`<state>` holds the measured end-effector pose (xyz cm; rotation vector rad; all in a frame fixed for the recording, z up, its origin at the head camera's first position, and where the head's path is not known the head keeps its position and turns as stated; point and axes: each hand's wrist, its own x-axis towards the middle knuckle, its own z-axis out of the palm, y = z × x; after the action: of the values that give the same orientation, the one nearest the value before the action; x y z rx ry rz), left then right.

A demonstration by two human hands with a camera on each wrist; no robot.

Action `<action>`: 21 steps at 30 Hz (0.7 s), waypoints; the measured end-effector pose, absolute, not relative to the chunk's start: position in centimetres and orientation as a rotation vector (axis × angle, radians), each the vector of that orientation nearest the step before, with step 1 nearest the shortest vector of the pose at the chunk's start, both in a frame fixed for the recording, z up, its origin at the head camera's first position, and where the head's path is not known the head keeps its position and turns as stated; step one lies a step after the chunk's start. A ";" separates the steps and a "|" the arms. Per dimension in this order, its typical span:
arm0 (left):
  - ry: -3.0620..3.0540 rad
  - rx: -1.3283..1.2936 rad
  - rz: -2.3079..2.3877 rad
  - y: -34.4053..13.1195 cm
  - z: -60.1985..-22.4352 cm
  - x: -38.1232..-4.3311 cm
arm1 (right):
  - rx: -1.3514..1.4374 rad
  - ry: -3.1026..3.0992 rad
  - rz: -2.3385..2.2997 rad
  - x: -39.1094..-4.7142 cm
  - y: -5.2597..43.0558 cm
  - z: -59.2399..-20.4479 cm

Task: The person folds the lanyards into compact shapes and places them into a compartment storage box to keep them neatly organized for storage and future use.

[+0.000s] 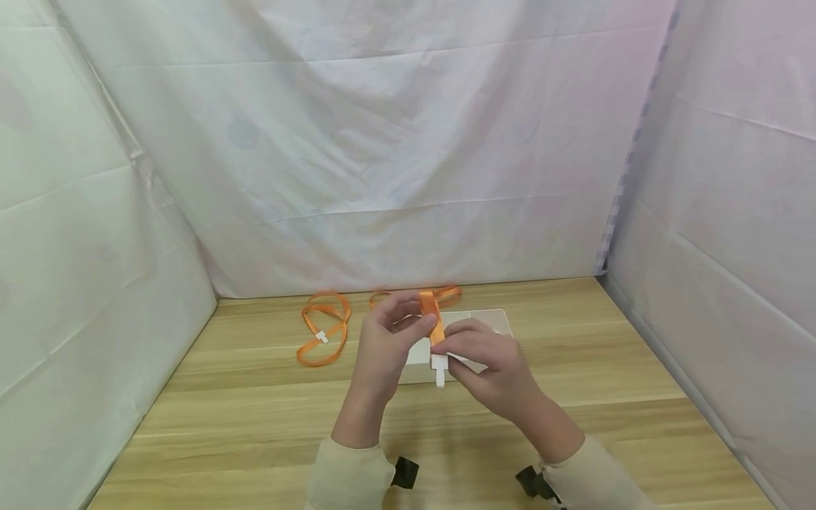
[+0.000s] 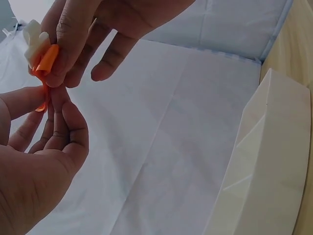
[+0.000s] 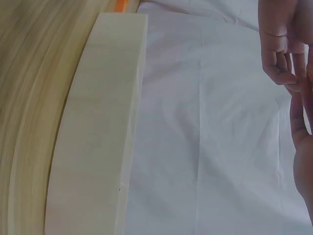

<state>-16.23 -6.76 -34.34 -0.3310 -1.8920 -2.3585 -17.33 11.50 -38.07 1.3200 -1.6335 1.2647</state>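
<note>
An orange lanyard, folded into a short flat strip, is held between both hands above a white box. My left hand pinches its upper end between thumb and fingers. Lower down, my right hand pinches the strip beside the white plastic clip, which hangs below. In the left wrist view the folded orange band and white clip show at the right hand's fingertips. The right wrist view catches only parts of the hands at its right edge; the lanyard between them is hidden there.
Behind and under the hands stands the white divided box. Another orange lanyard with a white clip lies looped on the wooden table to the left. More orange lanyard lies behind the box. White cloth hangs around three sides.
</note>
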 end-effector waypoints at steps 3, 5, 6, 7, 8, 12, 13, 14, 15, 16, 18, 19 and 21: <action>-1.882 -0.335 -2.360 -6.8 -34.4 -16.3 | 1.299 -1.557 1.130 -17.5 11.3 -37.9; -1.879 -0.338 -2.360 -6.8 -34.4 -16.3 | 1.283 -1.537 1.056 -17.5 11.3 -37.7; -1.884 -0.336 -2.356 -6.8 -34.5 -16.3 | 1.286 -1.533 1.031 -17.6 11.3 -37.6; -1.889 -0.332 -2.350 -6.8 -34.5 -16.4 | 1.290 -1.532 0.997 -17.6 11.3 -37.5; -1.893 -0.320 -2.350 -6.8 -34.5 -16.4 | 1.307 -1.528 0.972 -17.6 11.4 -37.4; -1.882 -0.266 -2.380 -6.7 -34.6 -16.3 | 1.390 -1.525 0.941 -17.7 11.6 -36.9; -1.873 -0.260 -2.395 -6.6 -34.7 -16.2 | 1.394 -1.534 0.933 -17.7 11.7 -36.8; -1.859 -0.257 -2.418 -6.5 -34.7 -16.2 | 1.396 -1.543 0.937 -17.7 11.8 -36.7; -1.848 -0.262 -2.435 -6.4 -34.7 -16.2 | 1.388 -1.566 0.947 -17.6 11.8 -36.6; -1.839 -0.274 -2.446 -6.3 -34.8 -16.2 | 1.370 -1.600 0.964 -17.6 11.9 -36.6; -1.833 -0.302 -2.451 -6.2 -35.0 -16.2 | 1.313 -1.695 1.021 -17.4 12.0 -36.5; -1.829 -0.322 -2.446 -6.2 -35.2 -16.2 | 1.272 -1.757 1.066 -17.2 12.1 -36.5; -1.823 -0.370 -2.430 -6.2 -35.4 -16.2 | 1.159 -1.886 1.181 -16.8 12.1 -36.4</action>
<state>-16.17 -6.18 -35.37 -0.3701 -1.8231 -2.4301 -16.85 12.11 -36.40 1.1588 -1.8862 1.1805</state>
